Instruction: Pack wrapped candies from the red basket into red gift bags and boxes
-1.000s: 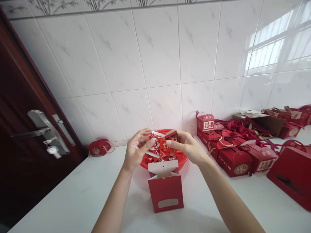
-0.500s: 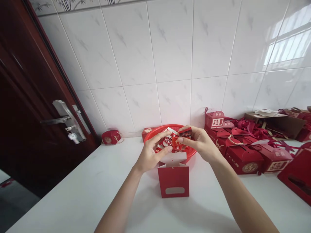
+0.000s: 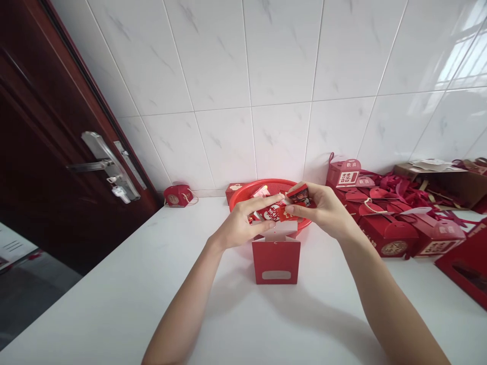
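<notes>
A red paper box [image 3: 276,261] stands upright with its top flaps open and a pale oval window low on its front. Just above it, my left hand [image 3: 241,223] has its fingers and thumb around a red candy packet [image 3: 272,213] with a white double-happiness sign. My right hand [image 3: 327,208] pinches a small red and black candy packet [image 3: 300,194] close to the left fingertips. Behind both hands is a red plastic basket [image 3: 247,190] with wrapped sweets [image 3: 262,191] inside, partly hidden by the hands.
Several filled-out red gift boxes [image 3: 388,235] crowd the right side, by dark red ribbons [image 3: 393,188] and a cardboard box [image 3: 449,183]. A small red box [image 3: 178,195] sits at the back left. A tiled wall [image 3: 220,147] bounds the white table [image 3: 152,284]; a door [image 3: 45,126] stands left.
The view has tilted down and shifted slightly left. My left fingers have spread a little more around the packet, and my right hand still pinches the red and black packet.
</notes>
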Available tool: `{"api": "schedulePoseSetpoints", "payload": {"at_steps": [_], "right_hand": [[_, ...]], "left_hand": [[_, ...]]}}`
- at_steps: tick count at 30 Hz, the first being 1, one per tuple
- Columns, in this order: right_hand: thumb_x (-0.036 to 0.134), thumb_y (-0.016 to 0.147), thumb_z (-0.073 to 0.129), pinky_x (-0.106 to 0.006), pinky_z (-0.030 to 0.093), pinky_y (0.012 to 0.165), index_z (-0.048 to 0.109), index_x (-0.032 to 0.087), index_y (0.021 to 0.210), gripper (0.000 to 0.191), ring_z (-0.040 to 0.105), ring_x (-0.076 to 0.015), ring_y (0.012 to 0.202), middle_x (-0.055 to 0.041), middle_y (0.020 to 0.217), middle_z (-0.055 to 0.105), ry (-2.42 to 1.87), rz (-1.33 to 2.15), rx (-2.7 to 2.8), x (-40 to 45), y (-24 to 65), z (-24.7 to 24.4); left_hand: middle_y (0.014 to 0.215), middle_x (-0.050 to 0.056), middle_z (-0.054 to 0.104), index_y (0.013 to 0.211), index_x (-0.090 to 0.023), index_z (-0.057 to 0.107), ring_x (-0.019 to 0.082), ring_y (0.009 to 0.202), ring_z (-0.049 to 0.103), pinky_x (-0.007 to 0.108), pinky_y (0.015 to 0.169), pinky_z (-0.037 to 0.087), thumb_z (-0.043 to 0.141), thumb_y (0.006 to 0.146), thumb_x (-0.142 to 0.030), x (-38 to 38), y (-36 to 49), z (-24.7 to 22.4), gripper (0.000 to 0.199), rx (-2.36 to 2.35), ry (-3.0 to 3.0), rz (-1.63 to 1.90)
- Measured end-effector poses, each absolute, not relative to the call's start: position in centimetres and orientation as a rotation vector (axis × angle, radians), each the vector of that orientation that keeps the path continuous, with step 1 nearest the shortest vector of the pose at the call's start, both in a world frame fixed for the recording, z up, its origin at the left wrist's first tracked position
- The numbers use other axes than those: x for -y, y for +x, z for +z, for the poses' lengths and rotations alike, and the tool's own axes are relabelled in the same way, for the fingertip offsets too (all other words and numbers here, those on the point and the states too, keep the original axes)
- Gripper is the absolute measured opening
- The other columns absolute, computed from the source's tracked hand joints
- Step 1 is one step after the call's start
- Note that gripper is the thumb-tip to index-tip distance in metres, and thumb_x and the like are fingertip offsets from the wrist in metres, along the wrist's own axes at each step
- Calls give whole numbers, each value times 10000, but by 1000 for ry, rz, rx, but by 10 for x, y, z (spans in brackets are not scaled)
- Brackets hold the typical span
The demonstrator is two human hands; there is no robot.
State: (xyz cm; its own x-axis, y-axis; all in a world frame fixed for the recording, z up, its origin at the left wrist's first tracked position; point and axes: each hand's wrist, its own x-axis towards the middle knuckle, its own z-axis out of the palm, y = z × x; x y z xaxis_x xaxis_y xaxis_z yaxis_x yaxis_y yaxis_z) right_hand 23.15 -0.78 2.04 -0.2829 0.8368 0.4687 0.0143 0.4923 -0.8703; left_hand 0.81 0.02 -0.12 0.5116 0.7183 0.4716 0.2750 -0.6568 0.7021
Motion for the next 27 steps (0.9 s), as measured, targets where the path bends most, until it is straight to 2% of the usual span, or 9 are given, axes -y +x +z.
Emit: {"api": "schedulePoseSetpoints", "payload": {"at_steps": [2, 4, 8, 10, 15, 21, 24, 27], "right_hand": [[309, 726, 832, -273, 511, 593, 724, 190, 796, 175, 617, -160, 658, -11, 728, 694, -750, 883, 1649, 8, 234, 22], [312, 725, 838, -277, 510, 609, 723, 193, 790, 178, 625, -166, 674, -14, 743, 699, -771, 816, 1643, 10, 239, 24], [304, 764, 810, -277, 501, 620, 728, 194, 833, 153, 640, -177, 699, -16, 756, 703, -788, 773, 1736, 14, 249, 27], [279, 784, 779, -277, 491, 617, 728, 197, 841, 112, 636, -179, 702, -15, 759, 704, -797, 732, 1826, 15, 248, 27], [204, 833, 667, -272, 465, 611, 702, 205, 836, 35, 632, -181, 735, -19, 811, 715, -835, 629, 1991, 15, 236, 19], [206, 848, 642, -275, 471, 623, 685, 214, 864, 47, 647, -188, 763, -22, 840, 724, -842, 582, 2013, 13, 231, 14], [193, 832, 638, -271, 453, 600, 683, 216, 863, 60, 637, -179, 729, -20, 833, 722, -833, 612, 2045, 13, 229, 14], [159, 822, 615, -260, 400, 558, 672, 215, 860, 88, 599, -157, 663, -9, 791, 702, -858, 625, 2124, 12, 226, 12]], "left_hand": [[1467, 54, 608, 1432, -325, 590, 303, 1354, 564, 472, 1129, 484, 758, 845, -310, 0, 6, -1, 611, -819, 2178, 1065], [1435, 67, 627, 1402, -303, 610, 293, 1299, 603, 462, 1106, 498, 745, 851, -314, 1, 1, 2, 567, -840, 2193, 1088], [1262, 53, 696, 1029, -248, 771, 258, 1207, 639, 408, 1073, 501, 694, 878, -322, 4, -8, 12, 184, -930, 2336, 1023], [1187, 49, 716, 927, -246, 793, 247, 1152, 654, 367, 1009, 521, 676, 891, -345, 5, -10, 15, 157, -990, 2368, 869], [1098, 54, 745, 1021, -246, 799, 243, 1004, 679, 323, 829, 541, 693, 847, -364, 4, -6, 14, 235, -1119, 2301, 571], [1037, 38, 747, 1042, -233, 778, 240, 969, 670, 299, 793, 533, 739, 776, -383, 2, -7, 14, 308, -1097, 2250, 515], [988, 36, 743, 1045, -227, 779, 229, 901, 671, 295, 753, 537, 762, 752, -381, 2, -7, 14, 332, -1098, 2214, 521], [1027, 32, 744, 1054, -228, 778, 219, 896, 679, 292, 758, 541, 755, 761, -358, 2, -7, 13, 321, -1080, 2158, 490]]}}
